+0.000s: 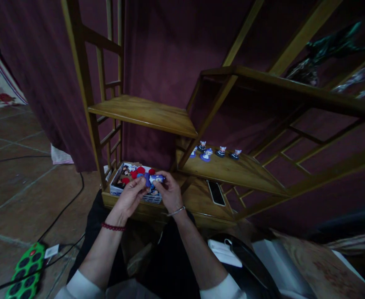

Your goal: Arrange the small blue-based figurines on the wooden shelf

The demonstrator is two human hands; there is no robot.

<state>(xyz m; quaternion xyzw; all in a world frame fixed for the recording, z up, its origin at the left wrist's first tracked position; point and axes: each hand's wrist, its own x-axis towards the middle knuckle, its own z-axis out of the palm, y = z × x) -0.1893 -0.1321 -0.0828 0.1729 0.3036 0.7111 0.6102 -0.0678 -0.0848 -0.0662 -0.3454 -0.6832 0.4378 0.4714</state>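
A small figure [156, 178] is being held between the left hand [131, 195] and the right hand [172, 194], its purple end being pinched in the left fingertips and its white and blue-purple part being gripped by the right. It is being held over the box [116, 192], near the box's right side. A slip is being risked, as so small and probably smooth a thing is being gripped only by the fingertips; thin parts could be getting bent if it is being squeezed too hard. Finer detail is being hidden by fingers and dim light. Red round pieces [140, 170] are being held in the box. Farther out, more figures [206, 154] are being borne upright by the shelf [232, 172], and a phone [216, 192] is being supported on the board [197, 197] below.
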